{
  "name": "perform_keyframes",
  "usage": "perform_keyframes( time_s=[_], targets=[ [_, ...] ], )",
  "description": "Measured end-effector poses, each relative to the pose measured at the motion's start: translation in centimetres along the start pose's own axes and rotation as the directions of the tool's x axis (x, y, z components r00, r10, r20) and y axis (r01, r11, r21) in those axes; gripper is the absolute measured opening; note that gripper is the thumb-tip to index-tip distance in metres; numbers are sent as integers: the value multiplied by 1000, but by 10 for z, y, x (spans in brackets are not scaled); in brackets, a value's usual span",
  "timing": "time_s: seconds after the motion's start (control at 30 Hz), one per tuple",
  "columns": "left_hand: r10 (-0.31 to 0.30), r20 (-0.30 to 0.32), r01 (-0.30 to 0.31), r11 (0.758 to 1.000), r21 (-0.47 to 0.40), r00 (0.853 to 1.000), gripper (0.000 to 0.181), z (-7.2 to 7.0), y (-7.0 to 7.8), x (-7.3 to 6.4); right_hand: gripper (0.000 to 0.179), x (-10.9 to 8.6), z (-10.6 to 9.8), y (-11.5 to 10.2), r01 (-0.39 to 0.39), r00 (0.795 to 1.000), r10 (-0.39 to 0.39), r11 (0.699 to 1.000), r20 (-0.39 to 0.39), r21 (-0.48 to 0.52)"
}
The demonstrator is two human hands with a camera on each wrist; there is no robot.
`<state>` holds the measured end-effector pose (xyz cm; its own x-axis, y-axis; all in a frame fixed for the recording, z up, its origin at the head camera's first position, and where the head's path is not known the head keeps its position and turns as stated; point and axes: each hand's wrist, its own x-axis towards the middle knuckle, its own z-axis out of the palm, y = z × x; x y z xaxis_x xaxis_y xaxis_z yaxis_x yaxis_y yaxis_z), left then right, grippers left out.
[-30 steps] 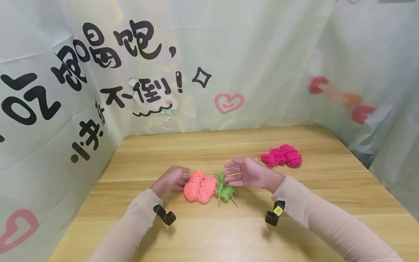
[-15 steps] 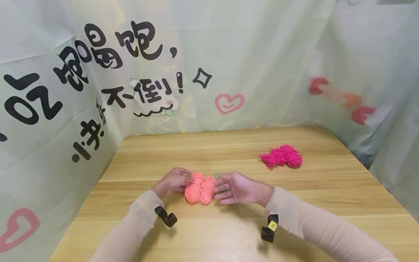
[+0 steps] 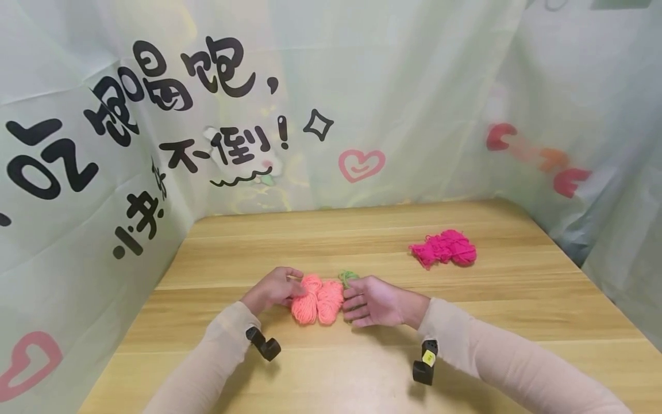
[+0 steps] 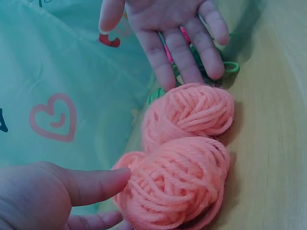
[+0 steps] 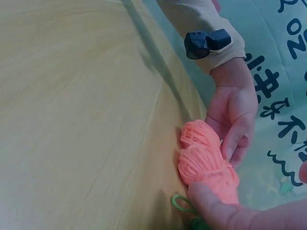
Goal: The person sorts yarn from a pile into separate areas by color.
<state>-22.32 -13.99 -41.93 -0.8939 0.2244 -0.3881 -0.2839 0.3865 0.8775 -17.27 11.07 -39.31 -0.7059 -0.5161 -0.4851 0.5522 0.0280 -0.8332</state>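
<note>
Two coral yarn skeins [image 3: 305,309] lie side by side on the table, touching each other. At their left side is my left hand [image 3: 273,286]; its thumb [image 4: 103,184] touches the nearer skein in the left wrist view, and its other fingers are partly hidden. My right hand [image 3: 381,302] stands on the right of the pair, palm turned inward and fingers extended, with fingertips at the right-hand coral skein [image 4: 194,110]. Behind and under that hand lies a green yarn bundle [image 3: 348,277], mostly covered; a green loop [image 5: 181,203] sticks out in the right wrist view.
A magenta yarn bundle [image 3: 446,248] lies farther back on the right of the wooden table [image 3: 331,368]. Printed cloth [image 3: 414,103] hangs around the table's back and sides. Each wrist carries a small black camera [image 3: 423,371].
The right hand has moved left and nearer, over the green yarn, up to the coral skeins. The left hand has shifted slightly inward. The skeins have shifted slightly and stand a little more upright.
</note>
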Motion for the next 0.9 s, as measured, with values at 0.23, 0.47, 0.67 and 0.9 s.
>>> perform_keyframes(
  time_s=[0.23,0.47,0.67,0.9],
  targets=[
    [14,22,-14,1000,2,1000,52,5,1,0,63,5,6,4,1,999,-1,1000,-36,5],
    [29,63,-27,999,-29,998,49,9,-3,-2,45,9,12,9,35,995,-34,999,-97,8],
    [35,90,-28,997,-72,995,47,11,-5,-3,37,10,13,9,64,988,-62,998,-139,8],
    [50,122,-40,996,-80,991,45,14,-1,-4,21,10,15,11,63,981,-75,995,-176,-74]
  ],
)
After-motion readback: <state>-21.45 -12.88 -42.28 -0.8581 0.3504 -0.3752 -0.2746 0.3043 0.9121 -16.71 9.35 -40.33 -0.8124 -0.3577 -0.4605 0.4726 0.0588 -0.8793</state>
